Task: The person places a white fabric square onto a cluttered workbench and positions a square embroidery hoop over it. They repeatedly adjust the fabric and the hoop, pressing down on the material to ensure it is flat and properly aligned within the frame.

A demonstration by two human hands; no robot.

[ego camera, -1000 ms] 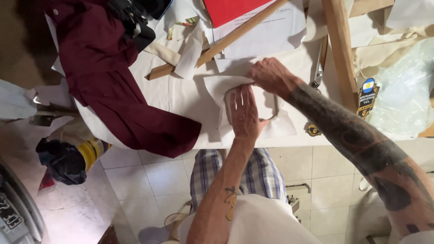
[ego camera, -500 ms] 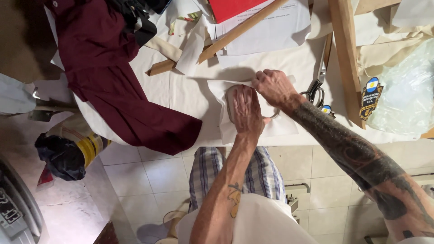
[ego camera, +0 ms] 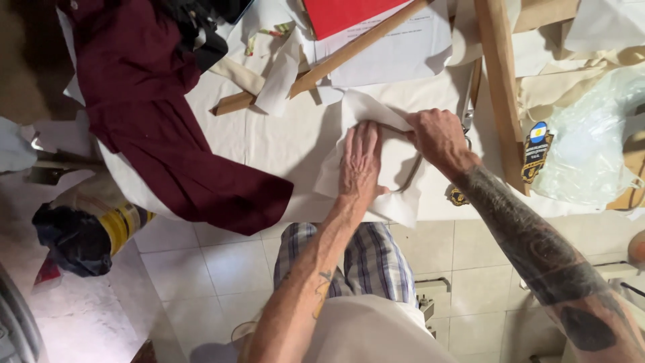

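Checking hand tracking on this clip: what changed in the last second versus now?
The right hand drew in toward the left hand and now pinches the top edge of the white fabric piece, folding it over. The left hand stayed flat, pressing that piece on the table. The maroon garment and wooden stick lie as before.

white fabric piece (ego camera: 396, 161) flat on white-covered table near its front edge, upper corner folded over, lower corner hanging just past the edge, thin dark curved line visible across it, creased under left hand (ego camera: 361, 161), pinched at fold by right hand (ego camera: 438, 138)
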